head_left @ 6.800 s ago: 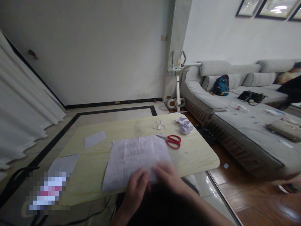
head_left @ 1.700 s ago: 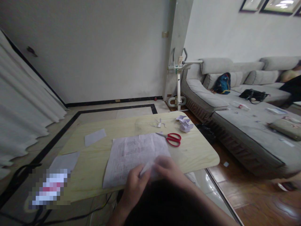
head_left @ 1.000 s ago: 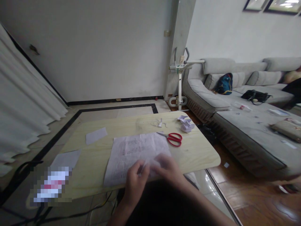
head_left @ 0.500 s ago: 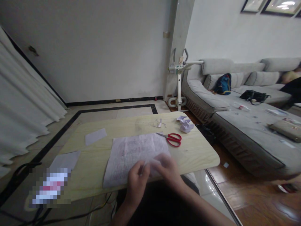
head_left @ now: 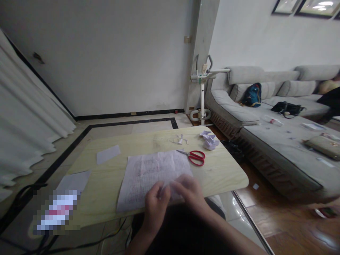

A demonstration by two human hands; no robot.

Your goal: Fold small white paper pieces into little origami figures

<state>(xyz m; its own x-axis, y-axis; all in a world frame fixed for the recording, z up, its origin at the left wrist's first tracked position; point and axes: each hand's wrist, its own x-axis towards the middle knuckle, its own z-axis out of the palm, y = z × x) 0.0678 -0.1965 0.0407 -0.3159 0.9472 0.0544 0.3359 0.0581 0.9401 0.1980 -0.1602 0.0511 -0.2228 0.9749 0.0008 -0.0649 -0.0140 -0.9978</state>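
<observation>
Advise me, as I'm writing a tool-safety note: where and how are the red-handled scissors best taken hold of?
Probably by the red handles, coming from the person's right: the scissors lie on the table with both loops turned right, while the blades point left, away from that approach.

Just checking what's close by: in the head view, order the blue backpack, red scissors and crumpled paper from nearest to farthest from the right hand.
1. Red scissors: on the table, just beyond the right hand.
2. Crumpled paper: at the table's far right corner.
3. Blue backpack: on the sofa, off to the right.
</observation>
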